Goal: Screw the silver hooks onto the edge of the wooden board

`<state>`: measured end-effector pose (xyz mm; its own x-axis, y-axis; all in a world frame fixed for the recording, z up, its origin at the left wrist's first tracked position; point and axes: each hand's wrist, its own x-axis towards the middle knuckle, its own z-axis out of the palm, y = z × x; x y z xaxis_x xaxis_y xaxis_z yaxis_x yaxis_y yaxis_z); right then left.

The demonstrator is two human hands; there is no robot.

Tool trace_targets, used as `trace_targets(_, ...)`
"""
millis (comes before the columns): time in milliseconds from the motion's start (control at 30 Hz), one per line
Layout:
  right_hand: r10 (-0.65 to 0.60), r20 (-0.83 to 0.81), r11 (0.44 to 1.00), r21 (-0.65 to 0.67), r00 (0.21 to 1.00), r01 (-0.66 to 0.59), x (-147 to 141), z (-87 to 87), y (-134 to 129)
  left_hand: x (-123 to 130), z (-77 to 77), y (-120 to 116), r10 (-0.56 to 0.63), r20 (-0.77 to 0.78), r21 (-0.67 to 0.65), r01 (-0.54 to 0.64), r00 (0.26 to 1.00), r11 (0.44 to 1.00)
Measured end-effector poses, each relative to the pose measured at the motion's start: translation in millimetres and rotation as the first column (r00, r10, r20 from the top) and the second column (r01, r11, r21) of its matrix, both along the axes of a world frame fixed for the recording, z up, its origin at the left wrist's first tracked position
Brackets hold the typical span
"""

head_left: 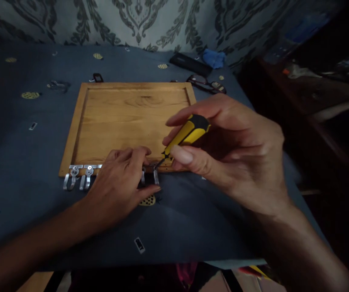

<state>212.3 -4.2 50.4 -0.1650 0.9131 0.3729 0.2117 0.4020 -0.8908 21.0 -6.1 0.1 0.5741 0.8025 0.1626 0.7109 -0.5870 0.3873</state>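
Note:
Between the thumb and fingers of my right hand (238, 150) is a yellow and black screwdriver (184, 136), tilted so its thin shaft points down-left. Its tip reaches a metal hook (156, 177) at the near edge of a shallow wooden tray (116, 129). My left hand (121, 174) presses over that edge, fingers on the wood and thumb below, holding the hook between them. Left of it, more silver double hooks (87, 178) line the same edge, with screws in their plates. My left hand covers the hooks in the middle.
A blue tablecloth (13, 154) with pineapple prints covers the table. Behind the tray are eyeglasses (206, 84), a black case (190, 64), a blue cloth (214, 59) and a small dark metal piece (98, 77). A loose hook (58, 85) lies back left. A patterned curtain (144, 20) hangs behind.

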Motion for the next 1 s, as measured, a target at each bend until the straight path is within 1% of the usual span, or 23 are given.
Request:
trace_targets(100, 0.084, 0.011, 0.996, -0.028, 0.996, -0.084, 4.5, 1.0, 2.4, 1.3, 2.0, 1.0, 0.009, -0.005, -0.049, -0.009, 1.0, 0.999)
trace_targets(200, 0.109, -0.038, 0.993, -0.031, 0.993, -0.111, 5.4, -2.4, 3.7, 2.5, 4.5, 1.4, 0.031, -0.005, -0.066, -0.031, 1.0, 0.997)
trace_targets(333, 0.092, -0.132, 0.995, -0.034, 0.987, -0.097, 0.2, -5.4, 5.3, 3.2, 5.1, 1.4, 0.029, -0.006, -0.021, -0.029, 1.0, 0.999)
trace_targets(467, 0.123, -0.116, 0.99, -0.055, 0.986, -0.13, -4.5, 2.8, 9.3, 3.0, 2.6, 1.2, 0.051, -0.024, 0.033, -0.05, 0.998, 0.998)
trace_targets(567, 0.211, -0.097, 0.97, -0.1, 0.973, -0.22, -2.6, 10.7, 13.4, 2.0, 0.5, 0.9, 0.061, -0.031, 0.046, -0.06, 0.998, 0.997)
trace_targets(633, 0.286, -0.115, 0.95, -0.099, 0.951, -0.298, 0.7, 13.0, 15.8, 1.5, 0.0, 0.9, 0.041, -0.017, 0.053, -0.04, 0.999, 0.998)
trace_targets(700, 0.33, -0.116, 0.936, -0.086, 0.937, -0.341, 3.8, 12.7, 17.3, 1.4, 0.5, 0.9, 0.038, -0.011, 0.067, -0.037, 0.999, 0.997)
trace_targets(767, 0.334, -0.093, 0.937, -0.079, 0.938, -0.341, 5.4, 11.1, 17.7, 2.0, 1.6, 0.7, 0.077, -0.039, 0.065, -0.075, 0.996, 0.995)
trace_targets(833, 0.297, -0.081, 0.95, -0.071, 0.951, -0.303, 5.0, 9.2, 17.0, 2.5, 2.4, 0.1, 0.12, -0.072, 0.043, -0.117, 0.99, 0.992)
trace_targets(900, 0.229, -0.084, 0.969, -0.072, 0.97, -0.235, 3.2, 7.7, 15.6, 2.5, 2.1, -0.5, 0.128, -0.072, 0.031, -0.126, 0.989, 0.992)
trace_targets(1000, 0.177, -0.097, 0.981, -0.065, 0.979, -0.184, 0.4, 6.9, 13.8, 1.5, 0.5, -1.1, 0.115, -0.035, 0.052, -0.113, 0.993, 0.992)
